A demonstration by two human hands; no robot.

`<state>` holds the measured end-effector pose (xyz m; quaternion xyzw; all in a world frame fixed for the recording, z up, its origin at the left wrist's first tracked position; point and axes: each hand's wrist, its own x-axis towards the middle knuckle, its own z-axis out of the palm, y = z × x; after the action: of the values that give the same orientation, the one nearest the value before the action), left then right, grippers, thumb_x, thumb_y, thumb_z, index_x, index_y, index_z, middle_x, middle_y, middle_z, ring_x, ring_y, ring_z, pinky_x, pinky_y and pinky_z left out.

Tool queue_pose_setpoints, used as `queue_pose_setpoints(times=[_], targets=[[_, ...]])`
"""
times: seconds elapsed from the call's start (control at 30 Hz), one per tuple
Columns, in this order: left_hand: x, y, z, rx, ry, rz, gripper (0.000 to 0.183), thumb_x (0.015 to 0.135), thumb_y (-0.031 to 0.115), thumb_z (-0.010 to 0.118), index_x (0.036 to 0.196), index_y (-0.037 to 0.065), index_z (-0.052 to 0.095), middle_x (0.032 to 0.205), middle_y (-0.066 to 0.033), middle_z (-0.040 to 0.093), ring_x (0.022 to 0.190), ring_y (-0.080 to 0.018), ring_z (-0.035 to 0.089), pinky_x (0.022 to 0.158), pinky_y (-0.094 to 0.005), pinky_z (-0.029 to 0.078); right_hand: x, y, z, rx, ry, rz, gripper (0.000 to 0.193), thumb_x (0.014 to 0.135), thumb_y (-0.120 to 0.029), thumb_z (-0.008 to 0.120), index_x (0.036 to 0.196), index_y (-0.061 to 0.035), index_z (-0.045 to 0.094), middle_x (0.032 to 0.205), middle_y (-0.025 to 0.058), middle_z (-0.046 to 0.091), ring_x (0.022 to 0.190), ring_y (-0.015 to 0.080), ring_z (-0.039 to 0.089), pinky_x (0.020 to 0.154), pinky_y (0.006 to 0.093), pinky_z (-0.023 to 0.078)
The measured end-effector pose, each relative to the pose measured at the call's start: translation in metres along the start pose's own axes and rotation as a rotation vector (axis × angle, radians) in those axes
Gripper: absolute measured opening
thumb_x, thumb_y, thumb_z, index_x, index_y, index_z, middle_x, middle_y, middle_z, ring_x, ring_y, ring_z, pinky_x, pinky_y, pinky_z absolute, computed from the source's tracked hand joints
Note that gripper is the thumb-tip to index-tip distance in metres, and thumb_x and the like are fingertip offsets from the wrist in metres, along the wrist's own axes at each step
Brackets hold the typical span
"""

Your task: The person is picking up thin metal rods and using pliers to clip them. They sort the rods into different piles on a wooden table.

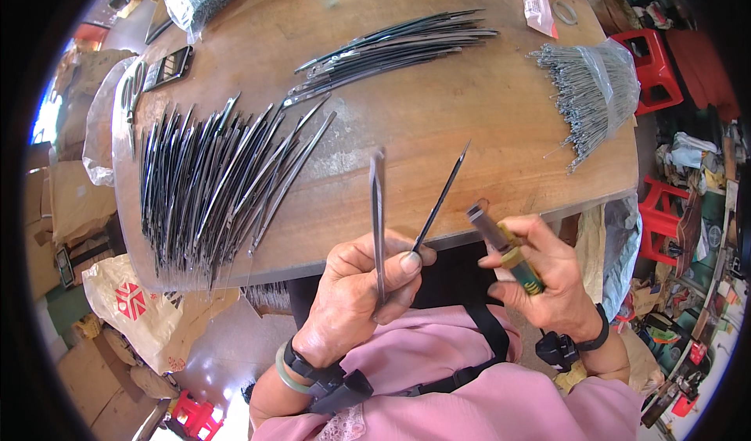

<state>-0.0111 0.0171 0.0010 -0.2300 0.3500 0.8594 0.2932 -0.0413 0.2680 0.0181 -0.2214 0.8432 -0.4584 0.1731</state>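
Observation:
My left hand (364, 277) is closed round two slim pieces just past the table's near edge. One is a flat grey-black strip (378, 214) standing nearly upright; the other, a thin black strip (442, 198) with a pointed tip, slants up to the right, pinched by the thumb. To the right, my right hand (551, 273) grips a short tool (516, 261) with a yellow-and-green handle and a flat, dull metal-looking end aimed at the left hand. The tool's exact kind is unclear. It is apart from the strips.
A large pile of dark strips (211, 183) covers the table's left; a smaller pile (391, 50) lies at the back. A plastic-wrapped bundle of thin wires (594, 97) rests at right. Scissors (131, 89) and a black-framed device (168, 68) lie at left. Red stools (653, 69) stand beyond.

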Motion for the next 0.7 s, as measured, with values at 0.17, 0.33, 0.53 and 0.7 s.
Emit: queue_pose_setpoints(times=[0.17, 0.33, 0.53, 0.7], targets=[[-0.003, -0.006, 0.006, -0.029, -0.046, -0.072, 0.017, 0.097, 0.011, 0.064, 0.103, -0.005, 0.066, 0.058, -0.0025, 0.049, 0.045, -0.0075, 0.036, 0.042, -0.0235, 0.023, 0.007, -0.004, 0.004, 0.436, 0.045, 0.195, 0.022, 0.086, -0.014, 0.078, 0.102, -0.0005, 0.072, 0.104, 0.0069, 0.066, 0.093, 0.0158, 0.063, 0.083, 0.0297, 0.05], [0.001, -0.017, 0.012, -0.087, -0.12, -0.115, 0.016, 0.097, 0.012, 0.065, 0.103, -0.003, 0.066, 0.062, -0.0037, 0.052, 0.046, -0.0076, 0.036, 0.041, -0.0235, 0.021, 0.016, -0.006, 0.029, 0.894, 0.085, 0.393, 0.017, 0.089, -0.01, 0.073, 0.104, -0.0008, 0.072, 0.104, 0.0035, 0.064, 0.096, 0.0102, 0.059, 0.085, 0.0258, 0.047], [0.004, -0.024, 0.009, -0.156, -0.106, -0.21, 0.015, 0.093, 0.016, 0.07, 0.095, 0.004, 0.062, 0.063, -0.0077, 0.055, 0.044, -0.009, 0.034, 0.041, -0.0255, 0.024, 0.017, 0.004, 0.033, 1.11, -0.069, 0.344, 0.017, 0.091, -0.008, 0.07, 0.106, -0.0008, 0.071, 0.104, 0.0015, 0.067, 0.099, 0.01, 0.061, 0.091, 0.0268, 0.047], [0.001, -0.017, 0.008, -0.167, -0.023, -0.114, 0.014, 0.093, 0.013, 0.07, 0.098, 0.0, 0.067, 0.064, -0.0034, 0.056, 0.049, -0.0075, 0.039, 0.042, -0.023, 0.023, 0.014, -0.007, 0.026, 0.492, 0.125, 0.297, 0.015, 0.084, -0.006, 0.074, 0.098, -0.0011, 0.073, 0.104, 0.0062, 0.065, 0.09, 0.0156, 0.065, 0.081, 0.0298, 0.051]])
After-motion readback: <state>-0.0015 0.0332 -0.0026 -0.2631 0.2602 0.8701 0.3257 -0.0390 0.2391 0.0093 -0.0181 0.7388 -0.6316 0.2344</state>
